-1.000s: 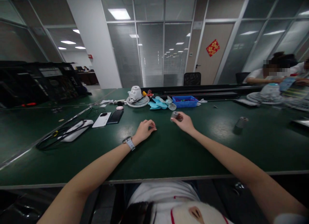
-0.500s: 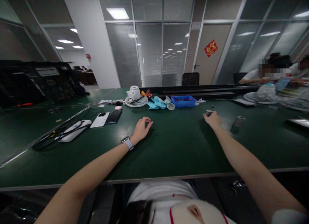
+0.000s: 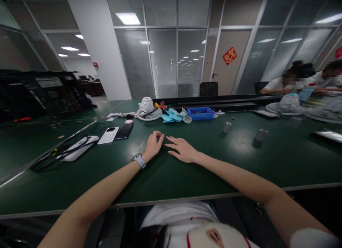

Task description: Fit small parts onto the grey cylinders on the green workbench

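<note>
Right hand (image 3: 183,150) rests flat, fingers spread, on desk (image 3: 213,162); left hand (image 3: 153,145) pinches fingertips together beside it, grey cylinder (image 3: 227,127) apart

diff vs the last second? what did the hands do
The right hand carried the small grey cylinder out to the right, stood it on the green table and let go. It then came back empty and now lies flat, fingers spread, beside the left hand. The left hand stayed curled in place. The second cylinder, phones and fan parts did not move.
</note>
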`<control>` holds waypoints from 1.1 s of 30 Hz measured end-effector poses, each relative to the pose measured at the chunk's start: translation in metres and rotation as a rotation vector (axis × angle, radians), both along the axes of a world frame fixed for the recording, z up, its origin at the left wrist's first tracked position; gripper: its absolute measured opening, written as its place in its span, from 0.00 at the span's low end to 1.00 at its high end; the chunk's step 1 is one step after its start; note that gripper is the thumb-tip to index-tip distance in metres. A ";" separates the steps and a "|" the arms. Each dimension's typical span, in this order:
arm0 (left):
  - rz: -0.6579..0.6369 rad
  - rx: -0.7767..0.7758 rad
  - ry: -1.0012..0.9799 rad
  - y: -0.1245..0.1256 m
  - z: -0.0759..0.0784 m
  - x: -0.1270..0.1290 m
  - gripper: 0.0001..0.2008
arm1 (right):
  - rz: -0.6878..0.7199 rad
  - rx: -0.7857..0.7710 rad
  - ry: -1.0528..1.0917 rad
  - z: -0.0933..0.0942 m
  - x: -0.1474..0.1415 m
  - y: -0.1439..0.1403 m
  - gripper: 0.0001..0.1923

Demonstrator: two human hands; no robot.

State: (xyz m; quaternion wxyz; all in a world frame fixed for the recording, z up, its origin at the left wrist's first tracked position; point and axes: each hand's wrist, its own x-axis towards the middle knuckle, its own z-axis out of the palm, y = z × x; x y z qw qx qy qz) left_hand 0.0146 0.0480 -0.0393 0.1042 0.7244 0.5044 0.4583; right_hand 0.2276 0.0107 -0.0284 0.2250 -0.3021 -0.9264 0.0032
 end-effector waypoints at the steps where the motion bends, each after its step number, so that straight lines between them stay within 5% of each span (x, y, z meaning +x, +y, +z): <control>1: -0.002 0.005 -0.002 0.000 0.000 0.000 0.11 | 0.005 -0.029 -0.002 -0.001 -0.005 -0.001 0.22; 6: -0.009 0.000 -0.006 -0.001 0.002 0.002 0.11 | -0.047 -0.137 0.020 0.000 0.000 0.005 0.19; 13: -0.007 -0.034 0.009 -0.003 0.005 0.001 0.10 | -0.136 -0.052 0.076 0.004 0.021 0.020 0.18; 17: -0.003 -0.039 0.011 -0.006 0.006 0.001 0.10 | -0.419 0.112 0.070 0.016 0.070 0.048 0.21; 24: -0.023 -0.049 0.014 -0.005 0.005 0.002 0.10 | -1.059 0.332 0.198 0.035 0.208 0.071 0.20; 27: -0.019 -0.056 0.013 -0.005 0.005 0.002 0.09 | -1.129 0.329 0.228 0.031 0.232 0.073 0.19; 33: -0.032 -0.067 0.019 -0.006 0.007 0.002 0.10 | -1.097 0.279 0.217 0.019 0.229 0.082 0.18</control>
